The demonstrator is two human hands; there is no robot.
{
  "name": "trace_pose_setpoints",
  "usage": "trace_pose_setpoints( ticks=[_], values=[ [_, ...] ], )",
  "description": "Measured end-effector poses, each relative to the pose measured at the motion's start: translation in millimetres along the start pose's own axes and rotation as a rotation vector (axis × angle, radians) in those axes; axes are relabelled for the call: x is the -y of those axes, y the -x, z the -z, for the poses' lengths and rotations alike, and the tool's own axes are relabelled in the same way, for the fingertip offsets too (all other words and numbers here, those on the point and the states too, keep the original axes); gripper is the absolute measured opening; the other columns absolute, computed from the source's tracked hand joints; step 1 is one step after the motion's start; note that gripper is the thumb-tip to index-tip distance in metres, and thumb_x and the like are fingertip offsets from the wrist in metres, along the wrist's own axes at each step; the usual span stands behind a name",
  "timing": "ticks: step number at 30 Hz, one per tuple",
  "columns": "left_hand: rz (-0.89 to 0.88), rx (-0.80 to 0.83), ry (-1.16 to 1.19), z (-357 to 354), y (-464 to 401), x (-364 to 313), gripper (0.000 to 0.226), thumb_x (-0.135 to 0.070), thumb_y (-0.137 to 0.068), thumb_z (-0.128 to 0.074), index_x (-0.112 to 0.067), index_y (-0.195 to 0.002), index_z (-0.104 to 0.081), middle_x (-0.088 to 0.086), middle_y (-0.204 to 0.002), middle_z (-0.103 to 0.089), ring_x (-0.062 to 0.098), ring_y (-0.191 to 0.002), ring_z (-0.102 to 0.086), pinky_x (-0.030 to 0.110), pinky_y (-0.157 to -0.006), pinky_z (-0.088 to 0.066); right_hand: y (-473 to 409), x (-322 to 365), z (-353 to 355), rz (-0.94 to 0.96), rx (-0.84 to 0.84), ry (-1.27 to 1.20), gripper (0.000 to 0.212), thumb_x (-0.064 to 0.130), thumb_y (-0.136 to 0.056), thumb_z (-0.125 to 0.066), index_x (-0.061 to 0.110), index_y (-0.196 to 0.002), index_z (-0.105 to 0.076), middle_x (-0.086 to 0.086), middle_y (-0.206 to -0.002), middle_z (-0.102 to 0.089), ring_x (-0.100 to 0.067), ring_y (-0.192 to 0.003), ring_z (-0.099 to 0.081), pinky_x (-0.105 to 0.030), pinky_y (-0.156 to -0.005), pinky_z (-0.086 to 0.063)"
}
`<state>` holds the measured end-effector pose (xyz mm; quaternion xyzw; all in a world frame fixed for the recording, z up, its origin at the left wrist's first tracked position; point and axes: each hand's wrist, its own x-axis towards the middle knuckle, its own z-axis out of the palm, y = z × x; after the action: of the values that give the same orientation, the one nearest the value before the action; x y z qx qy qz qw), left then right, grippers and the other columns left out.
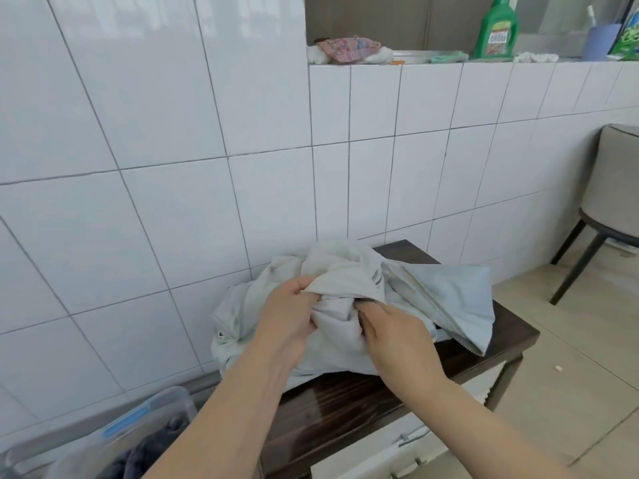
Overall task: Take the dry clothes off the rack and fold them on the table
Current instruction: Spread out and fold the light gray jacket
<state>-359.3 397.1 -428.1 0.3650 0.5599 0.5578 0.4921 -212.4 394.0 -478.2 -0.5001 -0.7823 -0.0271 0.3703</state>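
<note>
Pale grey zip-up garment (349,305): lying in a crumpled heap on the dark wooden table (345,406), which stands against the white tiled wall (173,150); one zipped panel is spread toward the right end of the tabletop, its lower edge hanging slightly past the front rim; the left part of the heap overhangs the table's left end. Left hand (288,319): fingers curled, pinching a fold of the fabric near the middle of the heap. Right hand (390,337): fingers curled into the cloth just beside the left hand, gripping it; the fingertips are buried in the folds. Both forearms are bare and reach in from the near side.

Surroundings noted: a clear plastic bin (138,433) with dark cloth inside, on the floor left of the table; a grey upholstered chair (612,188) on dark legs at the right edge; on the tiled ledge above, a green detergent bottle (496,29), a pink patterned cloth (345,48), and a blue cup (596,41).
</note>
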Motion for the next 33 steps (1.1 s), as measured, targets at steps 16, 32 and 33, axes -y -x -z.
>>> trace_pose_setpoints(
  ticks=[16, 32, 33],
  values=[
    [0.172, 0.096, 0.122, 18, 3, 6, 0.026, 0.004, -0.091, -0.052, -0.018, -0.082, -0.062, 0.001, -0.076, -0.064, 0.016, -0.072, -0.061, 0.029, -0.07, -0.05, -18, 19, 15, -0.253, 0.195, 0.079, 0.036, 0.046, -0.083, -0.065, 0.024, -0.11, -0.06, 0.001, -0.095, -0.065, -0.021, -0.091, -0.06, -0.029, -0.065, -0.04],
    [0.223, 0.389, 0.114, 14, 9, 17, 0.027, -0.016, -0.094, -0.054, -0.006, -0.116, -0.066, 0.012, -0.118, -0.069, 0.03, -0.117, -0.059, 0.045, -0.107, -0.042, -17, 12, 8, -0.452, 0.318, -0.513, 0.043, -0.002, -0.08, -0.06, 0.017, -0.118, -0.052, 0.001, -0.112, -0.065, -0.013, -0.101, -0.061, -0.023, -0.086, -0.046],
    [0.207, 0.404, 0.084, 12, 9, 17, 0.025, -0.016, -0.095, -0.053, -0.007, -0.113, -0.067, 0.011, -0.116, -0.069, 0.029, -0.116, -0.06, 0.045, -0.108, -0.041, -17, 12, 5, -0.467, 0.306, -0.498, 0.043, -0.002, -0.081, -0.058, 0.016, -0.119, -0.049, -0.001, -0.114, -0.065, -0.015, -0.102, -0.06, -0.026, -0.086, -0.047]
  ],
)
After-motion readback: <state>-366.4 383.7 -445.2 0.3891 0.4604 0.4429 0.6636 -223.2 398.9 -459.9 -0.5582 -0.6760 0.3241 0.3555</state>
